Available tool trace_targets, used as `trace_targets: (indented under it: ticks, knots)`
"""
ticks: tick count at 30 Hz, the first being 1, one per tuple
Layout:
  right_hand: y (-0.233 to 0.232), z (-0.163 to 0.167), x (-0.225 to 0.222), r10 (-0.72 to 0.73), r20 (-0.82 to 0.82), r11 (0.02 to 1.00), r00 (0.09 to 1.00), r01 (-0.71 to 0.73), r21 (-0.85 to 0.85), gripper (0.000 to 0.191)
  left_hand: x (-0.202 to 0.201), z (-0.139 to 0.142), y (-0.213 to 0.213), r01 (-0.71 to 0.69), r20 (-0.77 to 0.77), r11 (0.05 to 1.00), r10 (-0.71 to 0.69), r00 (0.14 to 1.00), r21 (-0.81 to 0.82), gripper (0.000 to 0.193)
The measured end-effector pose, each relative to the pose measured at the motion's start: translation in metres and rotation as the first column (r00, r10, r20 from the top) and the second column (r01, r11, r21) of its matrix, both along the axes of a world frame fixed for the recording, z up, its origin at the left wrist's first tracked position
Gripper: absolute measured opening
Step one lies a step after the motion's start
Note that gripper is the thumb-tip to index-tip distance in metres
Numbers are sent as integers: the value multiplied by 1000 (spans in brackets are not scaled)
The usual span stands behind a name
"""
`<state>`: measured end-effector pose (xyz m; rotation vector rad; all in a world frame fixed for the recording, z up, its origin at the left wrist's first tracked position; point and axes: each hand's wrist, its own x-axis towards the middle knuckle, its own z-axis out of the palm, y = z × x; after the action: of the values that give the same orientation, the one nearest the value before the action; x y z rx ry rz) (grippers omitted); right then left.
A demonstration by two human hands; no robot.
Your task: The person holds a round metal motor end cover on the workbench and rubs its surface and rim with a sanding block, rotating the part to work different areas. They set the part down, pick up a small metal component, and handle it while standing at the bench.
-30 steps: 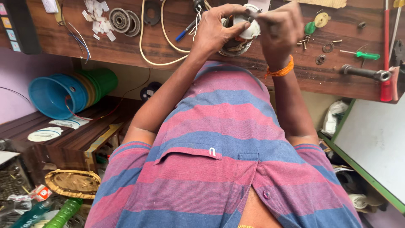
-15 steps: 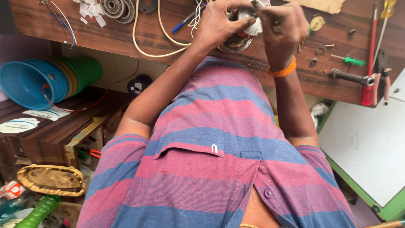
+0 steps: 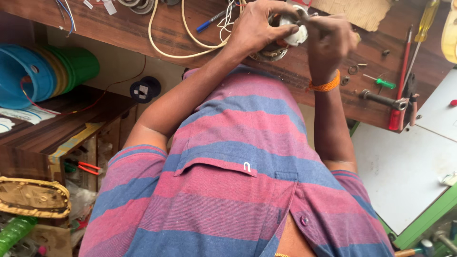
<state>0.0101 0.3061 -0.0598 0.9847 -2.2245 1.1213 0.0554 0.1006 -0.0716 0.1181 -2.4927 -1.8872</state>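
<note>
From my remote seat the head camera looks down over a pink-and-blue striped shirt (image 3: 238, 162) that fills most of the view and blocks the near edge of the wooden workbench (image 3: 166, 33). Both hands are up at the top of the frame. The left hand (image 3: 259, 26) is closed around a small round grey metal part (image 3: 291, 24), fingers wrapped over its top and near side; the part sits above the bench, just over a darker round piece I can barely see under the hand. The right hand (image 3: 328, 40), with an orange thread band (image 3: 326, 85) at the wrist, is curled tight against the part's right side. It seems pinched on something thin, but the fingers hide it and I cannot tell what. The part's upper edge is cut off by the frame. A cream cable (image 3: 166, 45) loops on the bench left of the hands, with a blue pen (image 3: 209, 21) beside it. To the right lie a green-handled screwdriver (image 3: 381, 82), a red-handled tool (image 3: 399, 95) and a yellow-handled screwdriver (image 3: 426, 21), partly cropped. Small washers near the wrist are too small to sort out. Stacked blue and green tubs (image 3: 43, 71) sit lower left.
</note>
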Motion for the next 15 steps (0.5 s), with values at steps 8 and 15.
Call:
trace_targets:
  ticks: [8,15]
  knots:
    - [11,0,-2,-10,42,1000,999,10,14,26,-2,9,1,36,-80,999,-35,996,9,32]
    - [22,-1,-5,-11,75,1000,997,11,0,14,-3,9,-2,80,78,996,-78,994,-28,33]
